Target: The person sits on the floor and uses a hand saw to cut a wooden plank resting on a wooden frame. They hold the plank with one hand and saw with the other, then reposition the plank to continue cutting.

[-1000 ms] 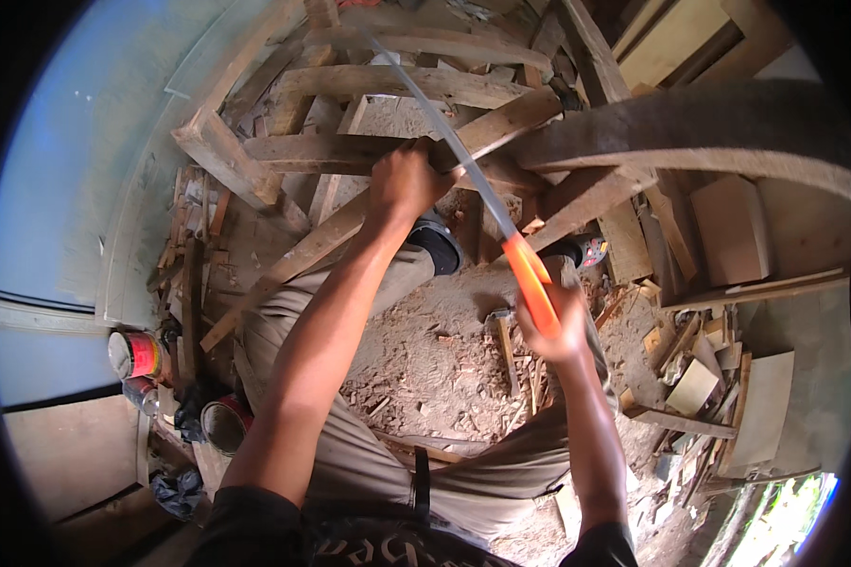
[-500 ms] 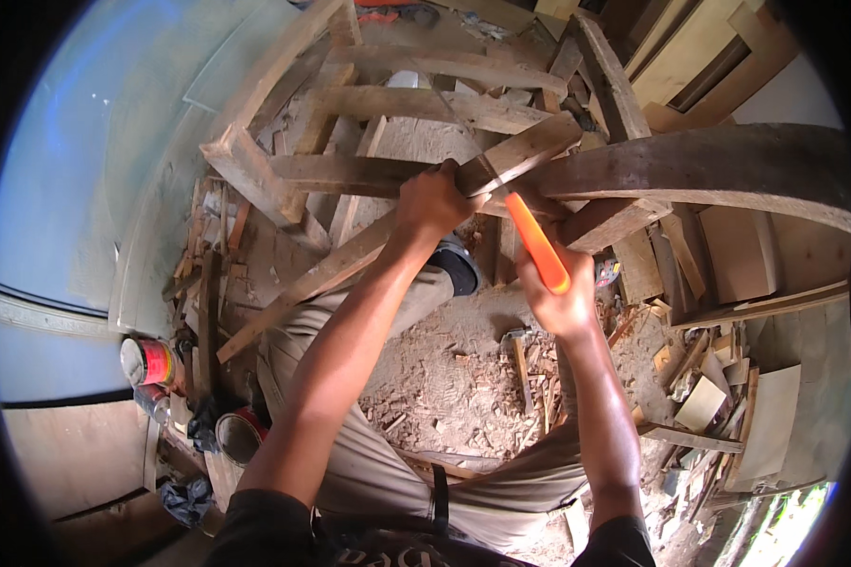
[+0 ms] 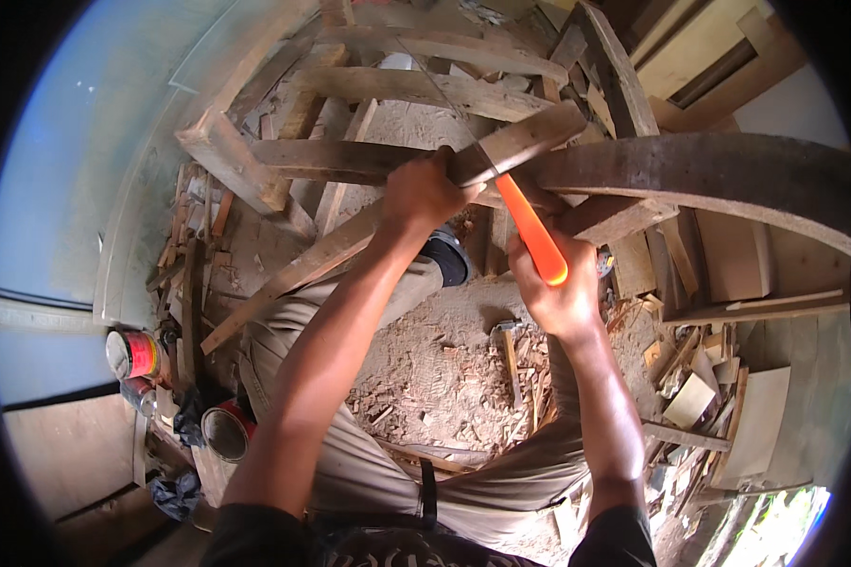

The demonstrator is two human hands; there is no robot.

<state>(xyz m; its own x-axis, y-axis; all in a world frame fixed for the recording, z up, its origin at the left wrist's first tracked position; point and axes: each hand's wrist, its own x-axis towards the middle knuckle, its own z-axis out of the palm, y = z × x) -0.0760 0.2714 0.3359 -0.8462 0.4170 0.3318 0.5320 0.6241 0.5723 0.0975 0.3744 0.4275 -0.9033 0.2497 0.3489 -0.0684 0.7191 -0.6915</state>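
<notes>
My right hand (image 3: 560, 288) is closed round the orange handle (image 3: 529, 227) of a handsaw. Its thin blade (image 3: 437, 93) points up and away, crossing a long wooden strip (image 3: 293, 274) near the strip's far right end. The handle's front almost meets the strip's near edge. Just left of the blade, my left hand (image 3: 421, 194) grips the strip from above, the thumb toward the blade. The strip slants from lower left to upper right and lies across a dark timber (image 3: 336, 161) of a wooden frame. How deep the blade sits in the wood cannot be made out.
A curved beam (image 3: 709, 175) extends right from the frame. On the ground, covered in chips, a hammer (image 3: 511, 364) lies between my legs. Tins (image 3: 130, 355) stand at the left near a blue panel (image 3: 57, 208). Offcuts (image 3: 690, 402) are heaped at the right.
My right hand has pushed the saw forward, bringing the handle closer to the strip. My left hand keeps its grip on the strip. The whole view has shifted slightly.
</notes>
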